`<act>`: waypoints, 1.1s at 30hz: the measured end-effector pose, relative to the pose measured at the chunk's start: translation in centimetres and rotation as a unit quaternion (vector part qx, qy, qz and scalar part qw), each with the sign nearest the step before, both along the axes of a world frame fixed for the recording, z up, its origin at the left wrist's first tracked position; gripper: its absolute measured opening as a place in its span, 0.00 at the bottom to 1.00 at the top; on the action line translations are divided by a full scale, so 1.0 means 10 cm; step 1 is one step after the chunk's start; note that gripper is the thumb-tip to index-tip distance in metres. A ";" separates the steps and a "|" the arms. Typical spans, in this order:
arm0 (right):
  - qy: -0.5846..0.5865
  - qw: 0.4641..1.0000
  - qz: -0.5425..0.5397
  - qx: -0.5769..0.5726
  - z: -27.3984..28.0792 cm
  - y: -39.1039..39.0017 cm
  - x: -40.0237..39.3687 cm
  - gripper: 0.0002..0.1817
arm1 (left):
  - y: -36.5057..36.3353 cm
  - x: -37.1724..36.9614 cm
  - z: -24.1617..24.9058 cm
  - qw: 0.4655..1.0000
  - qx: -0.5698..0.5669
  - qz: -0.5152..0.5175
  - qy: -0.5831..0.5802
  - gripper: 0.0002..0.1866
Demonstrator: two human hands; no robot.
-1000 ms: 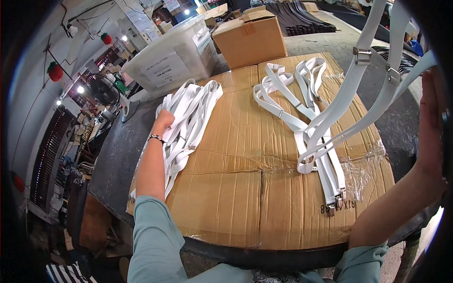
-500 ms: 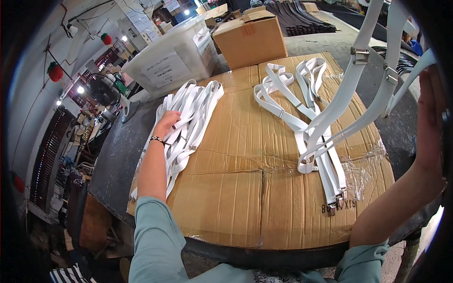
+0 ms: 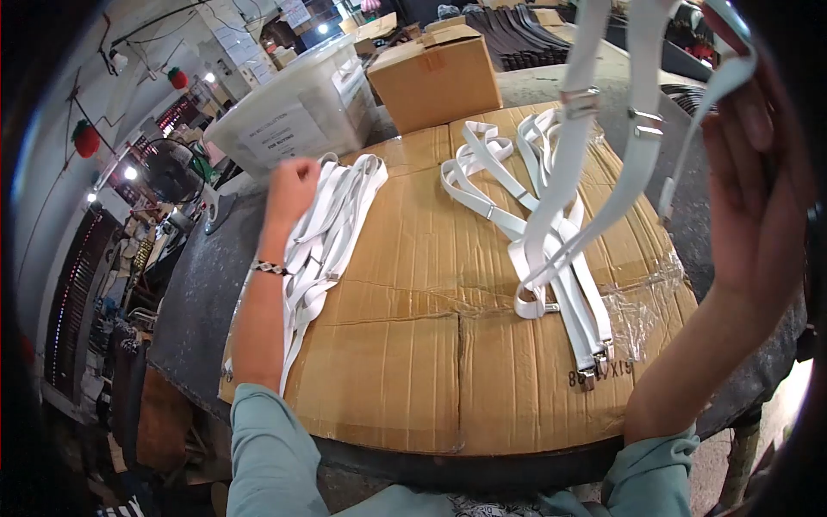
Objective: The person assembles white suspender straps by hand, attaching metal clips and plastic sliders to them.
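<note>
Above flattened cardboard [image 3: 413, 345], white straps [image 3: 568, 172] hanging from right hand [image 3: 749, 181] fingers

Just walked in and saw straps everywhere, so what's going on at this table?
A person in a teal top is working with white suspender straps over flattened cardboard. The right hand is raised near the camera, holding up one white strap set whose lower loop hangs down onto the straps lying on the cardboard. The left hand is closed, lifted just above a bundle of white straps at the cardboard's left edge. A cardboard box and a clear plastic bin stand behind.
</note>
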State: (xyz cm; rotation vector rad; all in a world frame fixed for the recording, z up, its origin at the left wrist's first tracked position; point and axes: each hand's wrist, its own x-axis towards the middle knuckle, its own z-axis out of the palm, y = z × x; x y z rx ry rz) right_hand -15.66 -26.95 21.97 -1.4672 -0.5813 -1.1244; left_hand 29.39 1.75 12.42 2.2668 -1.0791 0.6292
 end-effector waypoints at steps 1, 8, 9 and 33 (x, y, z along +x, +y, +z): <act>0.003 1.000 0.000 0.006 -0.01 0.01 0.04 0.17 | -0.17 -0.33 0.26 0.992 -0.058 -0.076 0.080 0.15; 0.031 0.998 0.000 0.059 -0.15 0.10 0.27 0.17 | -0.64 -2.50 1.35 0.844 -0.044 -0.494 0.204 0.32; 0.036 0.997 -0.007 0.071 -0.16 0.13 0.30 0.17 | -0.69 -2.72 1.38 0.829 -0.047 -0.499 0.246 0.30; 0.080 0.994 -0.042 0.067 -0.08 0.43 0.30 0.19 | -1.03 -3.07 2.00 0.795 -0.086 -0.465 0.381 0.21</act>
